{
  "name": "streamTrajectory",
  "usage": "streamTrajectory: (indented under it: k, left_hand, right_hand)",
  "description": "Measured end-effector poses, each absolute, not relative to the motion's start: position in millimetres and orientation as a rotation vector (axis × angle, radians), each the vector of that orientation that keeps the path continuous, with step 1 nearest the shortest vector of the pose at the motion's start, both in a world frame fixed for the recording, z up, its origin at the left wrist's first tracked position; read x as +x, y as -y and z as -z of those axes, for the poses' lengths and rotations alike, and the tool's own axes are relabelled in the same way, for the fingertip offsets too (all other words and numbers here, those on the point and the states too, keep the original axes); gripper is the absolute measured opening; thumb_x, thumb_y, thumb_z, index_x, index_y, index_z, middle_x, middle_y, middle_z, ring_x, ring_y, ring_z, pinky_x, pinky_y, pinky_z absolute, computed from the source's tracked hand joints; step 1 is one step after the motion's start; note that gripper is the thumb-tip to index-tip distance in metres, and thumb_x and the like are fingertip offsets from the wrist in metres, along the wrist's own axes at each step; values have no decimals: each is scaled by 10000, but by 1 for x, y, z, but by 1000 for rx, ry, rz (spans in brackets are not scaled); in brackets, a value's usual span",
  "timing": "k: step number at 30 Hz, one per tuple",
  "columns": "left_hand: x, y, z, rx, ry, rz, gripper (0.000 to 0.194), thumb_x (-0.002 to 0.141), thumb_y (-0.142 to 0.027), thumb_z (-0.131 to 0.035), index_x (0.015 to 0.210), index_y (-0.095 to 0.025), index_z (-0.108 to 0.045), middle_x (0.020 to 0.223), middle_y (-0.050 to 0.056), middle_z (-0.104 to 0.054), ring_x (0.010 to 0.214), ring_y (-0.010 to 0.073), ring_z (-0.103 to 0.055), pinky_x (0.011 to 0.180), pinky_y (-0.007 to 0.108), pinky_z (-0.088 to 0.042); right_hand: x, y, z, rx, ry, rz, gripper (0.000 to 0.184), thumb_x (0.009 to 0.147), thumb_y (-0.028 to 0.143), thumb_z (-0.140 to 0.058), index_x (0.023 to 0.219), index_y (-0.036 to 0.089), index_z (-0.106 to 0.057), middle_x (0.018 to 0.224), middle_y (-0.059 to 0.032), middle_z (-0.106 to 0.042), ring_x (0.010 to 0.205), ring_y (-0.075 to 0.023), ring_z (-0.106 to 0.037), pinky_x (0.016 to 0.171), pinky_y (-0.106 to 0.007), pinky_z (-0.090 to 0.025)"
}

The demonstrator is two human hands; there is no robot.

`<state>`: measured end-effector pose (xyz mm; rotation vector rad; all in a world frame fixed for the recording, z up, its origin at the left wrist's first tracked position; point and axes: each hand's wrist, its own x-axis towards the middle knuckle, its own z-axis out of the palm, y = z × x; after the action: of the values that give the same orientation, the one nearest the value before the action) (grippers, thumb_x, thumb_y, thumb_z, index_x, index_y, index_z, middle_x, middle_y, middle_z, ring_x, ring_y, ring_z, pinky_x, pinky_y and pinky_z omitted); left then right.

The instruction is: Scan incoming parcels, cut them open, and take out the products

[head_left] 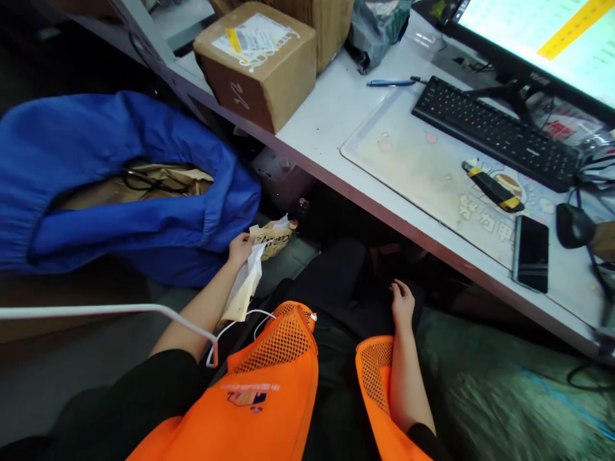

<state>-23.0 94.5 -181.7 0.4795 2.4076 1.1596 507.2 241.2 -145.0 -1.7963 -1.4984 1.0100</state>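
Note:
My left hand (241, 248) is closed on a torn paper package (275, 238), brown outside with dark print and white inside. Part of it hangs down beside my forearm. It is held low, in front of the blue fabric cover (182, 224) at the left. My right hand (403, 303) rests over my dark-clothed lap, below the desk edge. Its fingers are loosely bent, and nothing shows in them.
A large cardboard box (257, 70) stands on the white desk (327, 105) at its left end. Farther right are a keyboard (490, 131), a yellow-black utility knife (492, 187), a phone (531, 253) and a mouse (575, 225). A white rod (96, 311) crosses before my left arm.

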Motion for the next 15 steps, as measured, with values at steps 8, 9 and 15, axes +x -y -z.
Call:
streamTrajectory:
  k: [8,9,15]
  left_hand:
    - [9,-199,197,725,-2169,-1265,89,871,-219,-675,820,-150,-699,788,34,-681,765,182,-605,778,277,-468]
    - [13,-216,196,729,-2149,-1287,96,879,-222,-681,825,-146,-701,782,38,-675,761,183,-604,778,282,-471]
    - [33,-328,191,652,-2030,-1465,194,979,-313,-716,987,-120,-703,937,88,-686,864,201,-647,873,367,-561]
  right_hand:
    - [499,-234,158,-1713,1714,-914,585,851,644,-538,1035,138,-768,1084,-204,-763,1035,-314,-705,997,-498,-547]
    - [496,-234,157,-1695,1738,-911,568,867,627,-532,1034,139,-767,1082,-203,-763,1034,-314,-705,998,-502,-547]
    - [477,-231,153,-1581,1864,-909,463,945,531,-514,1057,160,-767,1083,-176,-768,1035,-288,-716,975,-462,-570]
